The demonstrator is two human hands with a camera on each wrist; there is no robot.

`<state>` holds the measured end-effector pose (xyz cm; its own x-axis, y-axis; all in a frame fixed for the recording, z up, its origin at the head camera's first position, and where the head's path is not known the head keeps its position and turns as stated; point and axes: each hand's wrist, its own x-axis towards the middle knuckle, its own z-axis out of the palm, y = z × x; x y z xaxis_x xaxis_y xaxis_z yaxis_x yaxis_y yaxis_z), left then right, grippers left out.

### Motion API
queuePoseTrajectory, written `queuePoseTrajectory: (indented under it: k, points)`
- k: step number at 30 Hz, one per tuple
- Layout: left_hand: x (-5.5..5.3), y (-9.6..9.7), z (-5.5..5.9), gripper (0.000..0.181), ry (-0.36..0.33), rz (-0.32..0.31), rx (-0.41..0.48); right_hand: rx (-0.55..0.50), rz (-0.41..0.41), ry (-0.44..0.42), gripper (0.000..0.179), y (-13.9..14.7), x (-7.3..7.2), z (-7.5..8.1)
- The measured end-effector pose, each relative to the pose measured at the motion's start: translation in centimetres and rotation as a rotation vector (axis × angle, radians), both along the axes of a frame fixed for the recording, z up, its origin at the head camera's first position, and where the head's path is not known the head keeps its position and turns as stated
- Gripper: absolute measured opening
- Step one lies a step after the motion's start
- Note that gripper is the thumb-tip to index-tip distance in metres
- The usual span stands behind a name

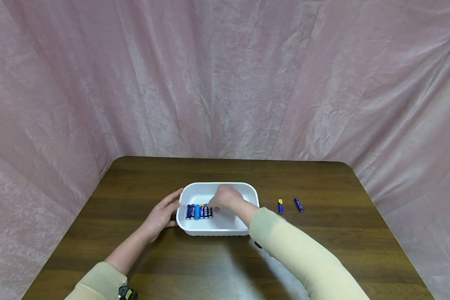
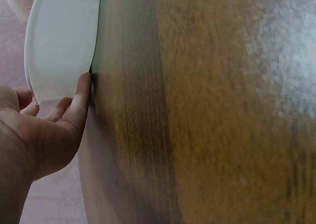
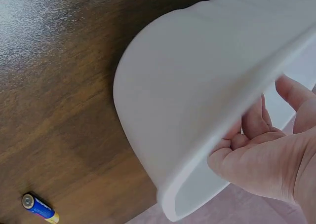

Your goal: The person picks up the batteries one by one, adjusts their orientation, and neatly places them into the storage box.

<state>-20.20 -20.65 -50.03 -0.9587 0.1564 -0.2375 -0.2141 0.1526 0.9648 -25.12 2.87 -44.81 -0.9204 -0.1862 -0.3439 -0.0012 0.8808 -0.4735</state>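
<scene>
Leftward in the tray (image 1: 228,223), batteries (image 1: 197,211) with room toward right edge.

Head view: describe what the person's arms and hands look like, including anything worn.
Plain, pale cream-green fabric sleeves are worn, with a black device bearing a yellowish patch at the left cuff. The left hand and right hand are ungloved.

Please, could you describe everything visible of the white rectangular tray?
The white rectangular plastic-looking tray stands upright on the brown wooden table, its top open, with a rim and wavy lower edge. Blue cylindrical batteries lie in a row inside, left of centre. The left hand touches its left end; the right hand reaches inside.
</scene>
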Motion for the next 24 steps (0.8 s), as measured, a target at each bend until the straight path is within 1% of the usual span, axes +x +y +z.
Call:
queuePoseTrajectory:
  k: [4, 8, 14, 16, 21, 24]
  points:
    - [0.0, 0.0, -0.1, 0.053, -0.007, -0.002, -0.008, -0.015, 0.022, 0.003, 0.028, 0.2, -0.1, 0.8]
    - [-0.1, 0.0, -0.2, 0.052, -0.019, 0.015, -0.018, -0.03, 0.059, 0.006, 0.026, 0.5, -0.1, 1.9]
    - [-0.1, 0.0, -0.2, 0.052, -0.015, 0.018, -0.021, -0.031, 0.103, 0.037, 0.022, 1.3, 0.1, 3.7]
    - [-0.1, 0.0, -0.2, 0.052, -0.012, 0.014, -0.015, -0.031, 0.108, 0.052, 0.02, 1.8, 0.2, 4.4]
    - [-0.1, -0.2, -0.3, 0.051, -0.012, 0.027, -0.019, -0.035, 0.098, 0.102, 0.019, 3.2, 0.2, 6.2]
    - [-0.1, -0.4, -0.4, 0.05, -0.019, 0.03, -0.028, -0.042, 0.097, 0.136, 0.021, 4.2, 0.1, 6.9]
